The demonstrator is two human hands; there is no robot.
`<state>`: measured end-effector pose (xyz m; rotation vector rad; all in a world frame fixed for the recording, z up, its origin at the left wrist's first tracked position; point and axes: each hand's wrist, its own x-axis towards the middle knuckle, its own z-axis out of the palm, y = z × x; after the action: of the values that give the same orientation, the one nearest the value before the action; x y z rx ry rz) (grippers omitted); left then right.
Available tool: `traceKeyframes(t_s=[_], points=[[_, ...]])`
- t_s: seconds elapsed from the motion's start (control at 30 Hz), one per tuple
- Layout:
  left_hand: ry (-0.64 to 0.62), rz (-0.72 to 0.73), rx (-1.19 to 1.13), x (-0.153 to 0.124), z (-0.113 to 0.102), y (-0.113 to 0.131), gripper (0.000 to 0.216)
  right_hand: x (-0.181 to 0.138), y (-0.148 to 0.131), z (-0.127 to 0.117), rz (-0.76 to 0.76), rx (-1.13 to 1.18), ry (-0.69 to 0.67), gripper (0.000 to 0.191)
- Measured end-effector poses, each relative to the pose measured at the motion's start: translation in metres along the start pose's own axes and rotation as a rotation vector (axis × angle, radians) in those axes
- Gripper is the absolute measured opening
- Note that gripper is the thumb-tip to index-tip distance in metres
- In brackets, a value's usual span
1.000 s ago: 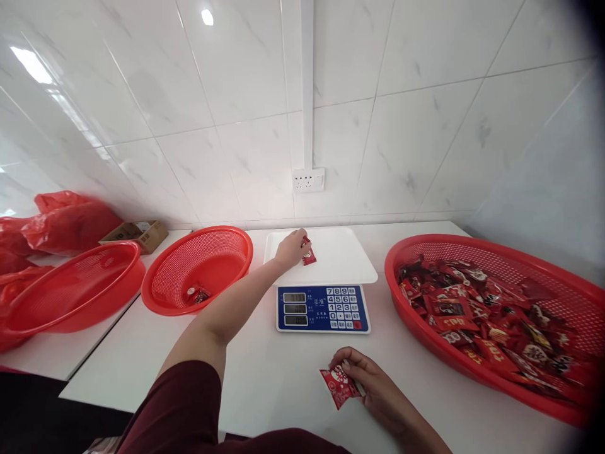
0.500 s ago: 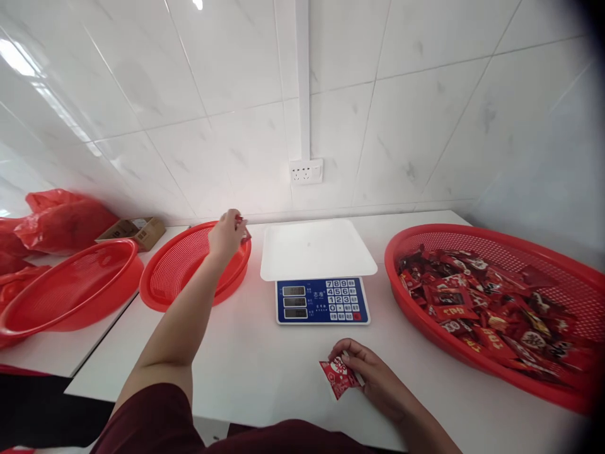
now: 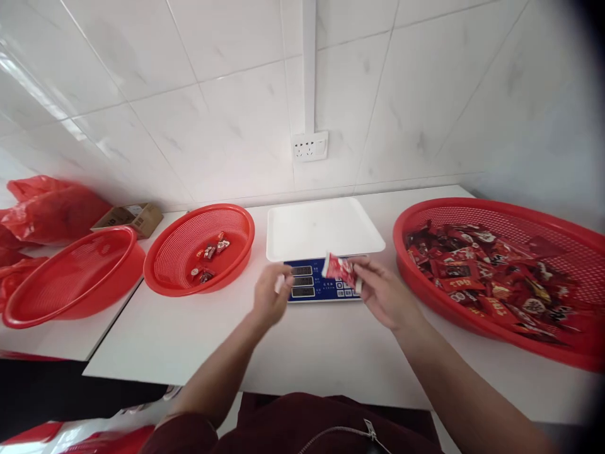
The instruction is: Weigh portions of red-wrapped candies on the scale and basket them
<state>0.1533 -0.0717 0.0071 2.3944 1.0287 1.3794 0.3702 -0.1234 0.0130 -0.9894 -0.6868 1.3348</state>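
I see the right basket heaped with red packets, the middle basket holding few; my right hand pinches one packet, my left hand curls, contents unclear.

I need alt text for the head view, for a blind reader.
A person's right hand holds a small red packet over the blue panel of a scale, the left hand near its left end. At right, a red basket is heaped with packets; at left, another basket holds a few.
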Motion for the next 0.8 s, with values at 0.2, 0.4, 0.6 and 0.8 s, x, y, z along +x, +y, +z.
traceKeyframes(t_s=[0.2, 0.4, 0.6, 0.8], points=[[-0.431, 0.003, -0.24, -0.038, 0.047, 0.032, 0.024, 0.009, -0.037, 0.01, -0.231, -0.659, -0.113, 0.059], [-0.555, -0.215, -0.363, -0.047, 0.054, 0.023, 0.029, -0.017, -0.087, -0.078, -0.277, -1.458, 0.194, 0.053], [-0.605, -0.307, -0.421, -0.043, 0.064, 0.018, 0.034, -0.041, -0.136, -0.178, 0.469, -1.827, 0.297, 0.042], [-0.626, -0.32, -0.436, -0.042, 0.061, 0.022, 0.034, -0.036, -0.12, -0.203, 0.543, -1.77, 0.202, 0.08]])
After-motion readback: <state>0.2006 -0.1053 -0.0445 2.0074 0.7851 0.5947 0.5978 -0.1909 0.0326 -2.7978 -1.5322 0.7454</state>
